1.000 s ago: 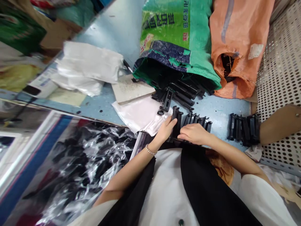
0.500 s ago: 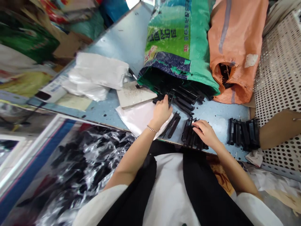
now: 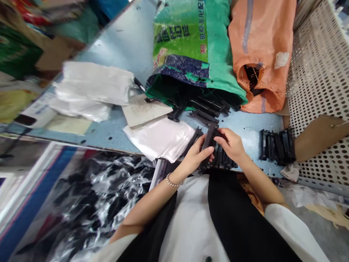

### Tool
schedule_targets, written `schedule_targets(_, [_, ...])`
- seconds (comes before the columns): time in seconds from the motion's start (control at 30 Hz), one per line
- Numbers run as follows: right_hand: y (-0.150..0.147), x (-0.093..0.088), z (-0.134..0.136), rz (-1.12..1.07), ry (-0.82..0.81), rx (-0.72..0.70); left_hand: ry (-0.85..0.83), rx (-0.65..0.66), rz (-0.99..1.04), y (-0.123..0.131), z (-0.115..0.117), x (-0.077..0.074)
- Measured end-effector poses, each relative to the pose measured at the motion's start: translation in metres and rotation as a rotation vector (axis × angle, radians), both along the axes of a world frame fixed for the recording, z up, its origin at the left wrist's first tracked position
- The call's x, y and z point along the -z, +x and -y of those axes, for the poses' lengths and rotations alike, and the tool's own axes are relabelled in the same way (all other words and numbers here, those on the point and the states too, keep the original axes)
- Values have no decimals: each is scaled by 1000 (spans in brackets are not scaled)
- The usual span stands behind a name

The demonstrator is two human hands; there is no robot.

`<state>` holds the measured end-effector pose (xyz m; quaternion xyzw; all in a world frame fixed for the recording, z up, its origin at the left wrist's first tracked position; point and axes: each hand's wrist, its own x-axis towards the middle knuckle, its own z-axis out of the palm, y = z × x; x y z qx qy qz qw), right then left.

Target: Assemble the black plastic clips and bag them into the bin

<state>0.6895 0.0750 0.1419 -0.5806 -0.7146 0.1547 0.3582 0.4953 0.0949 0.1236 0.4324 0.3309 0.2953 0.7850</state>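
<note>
My left hand (image 3: 194,157) is wrapped round a long, narrow black plastic part (image 3: 209,137), held tilted at the table's front edge. At the part's upper end, the fingers of my right hand (image 3: 231,145) are closed on its side. Partly hidden under my hands is a row of similar black parts (image 3: 225,160). More loose black parts (image 3: 205,105) spill from the mouth of a green woven sack (image 3: 222,65) just beyond. Left of my left hand lies a white plastic bag (image 3: 160,138), with another black part beside it.
A neat group of black parts (image 3: 277,145) stands on the right, near brown cardboard (image 3: 321,138) and a perforated panel (image 3: 313,80). An orange sack (image 3: 261,40) lies behind. On the left are stacked white bags (image 3: 95,85) and a flat beige board (image 3: 144,111).
My left hand has come back from the sack's mouth towards me with a black part. My right hand has left the row and joined it on that part. The view has shifted slightly.
</note>
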Motion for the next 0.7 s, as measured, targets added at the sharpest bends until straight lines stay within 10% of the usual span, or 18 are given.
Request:
schedule_targets(0.4, [23,4,-11,607,219,-211,139,20,-160,-9,10,-11])
schedule_targets(0.7, [-5,-1,-4,-358,-485,-131,488,-44,-333,-17,17,-12])
